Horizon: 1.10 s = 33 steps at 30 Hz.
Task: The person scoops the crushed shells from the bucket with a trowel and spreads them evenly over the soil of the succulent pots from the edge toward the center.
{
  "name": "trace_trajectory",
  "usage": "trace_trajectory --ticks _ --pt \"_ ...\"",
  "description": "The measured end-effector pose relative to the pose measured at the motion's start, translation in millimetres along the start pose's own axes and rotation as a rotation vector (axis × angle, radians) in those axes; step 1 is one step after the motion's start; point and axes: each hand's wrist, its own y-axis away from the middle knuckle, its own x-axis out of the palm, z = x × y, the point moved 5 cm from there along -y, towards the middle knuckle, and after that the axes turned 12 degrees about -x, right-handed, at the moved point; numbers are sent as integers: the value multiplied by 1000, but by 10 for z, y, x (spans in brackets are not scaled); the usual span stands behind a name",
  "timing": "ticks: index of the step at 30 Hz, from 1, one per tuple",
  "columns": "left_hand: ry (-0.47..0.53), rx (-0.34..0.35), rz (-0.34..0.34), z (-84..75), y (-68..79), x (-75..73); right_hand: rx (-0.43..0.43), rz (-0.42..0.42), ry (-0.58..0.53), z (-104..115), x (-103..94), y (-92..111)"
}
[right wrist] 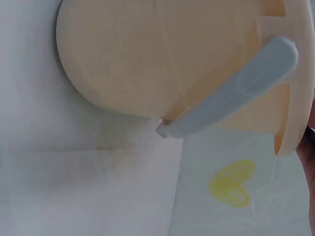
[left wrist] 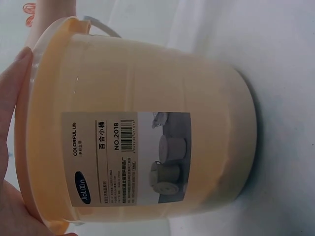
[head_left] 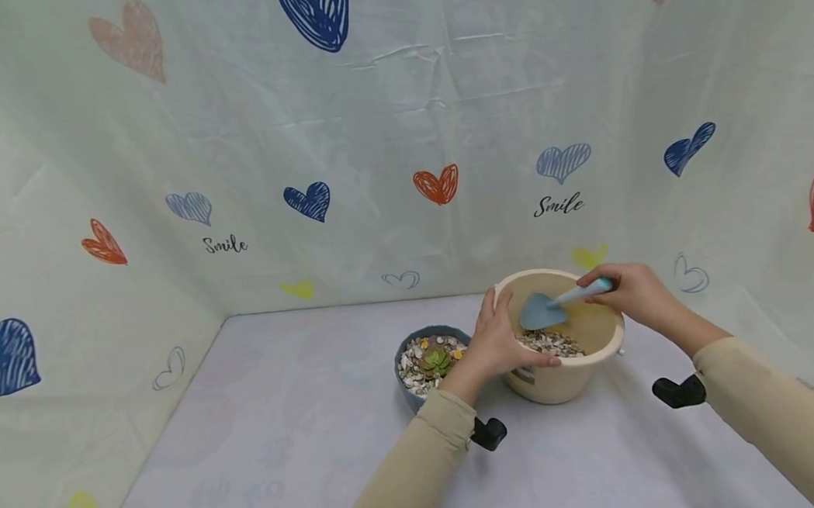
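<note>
A cream plastic bucket (head_left: 551, 389) stands on the table with small mixed stones (head_left: 552, 344) at its bottom. My left hand (head_left: 496, 342) holds the bucket's rim, thumb along the near side and fingers spread over the left side. In my right hand (head_left: 626, 291) is a small blue trowel (head_left: 542, 312), gripped by its handle. The trowel's blade is inside the bucket, tilted down above the stones. Left of the bucket sits a grey-blue pot (head_left: 410, 400) with a green succulent (head_left: 436, 359) among pale pebbles; my left wrist partly hides it.
The bucket's pale carrying handle (right wrist: 231, 93) hangs down its outer side in the right wrist view. A printed label (left wrist: 130, 160) faces the left wrist camera. The white table (head_left: 285, 432) meets a heart-patterned curtain (head_left: 371, 132) at the back and sides.
</note>
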Motion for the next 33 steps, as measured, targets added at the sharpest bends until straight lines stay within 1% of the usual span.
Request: trace_trajectory --ticks 3,8,12,14,21,23,25,29,31,33 --pt "2 0 -2 -1 -5 -3 -32 61 40 16 3 -34" --pt "-3 1 -4 -4 9 -6 -120 152 97 58 32 -115" --pt "0 4 -6 -7 13 -5 -190 227 123 79 41 -199" --pt "2 1 -5 -6 12 -1 -204 263 126 79 33 -233" --pt "9 -13 -7 -3 -2 -2 -126 381 85 25 -19 -308" --pt "12 -13 -9 -4 -5 -4 -122 413 70 30 -25 -319" --pt "10 -11 -9 -5 -7 -3 -118 453 43 44 -22 -319" --pt "12 -9 -8 2 -12 13 -65 520 -20 57 -6 -289" --pt "9 -8 -6 6 -13 22 -45 535 -39 60 5 -269" --pt "6 -6 -9 7 -11 25 -33 532 -46 59 13 -255"
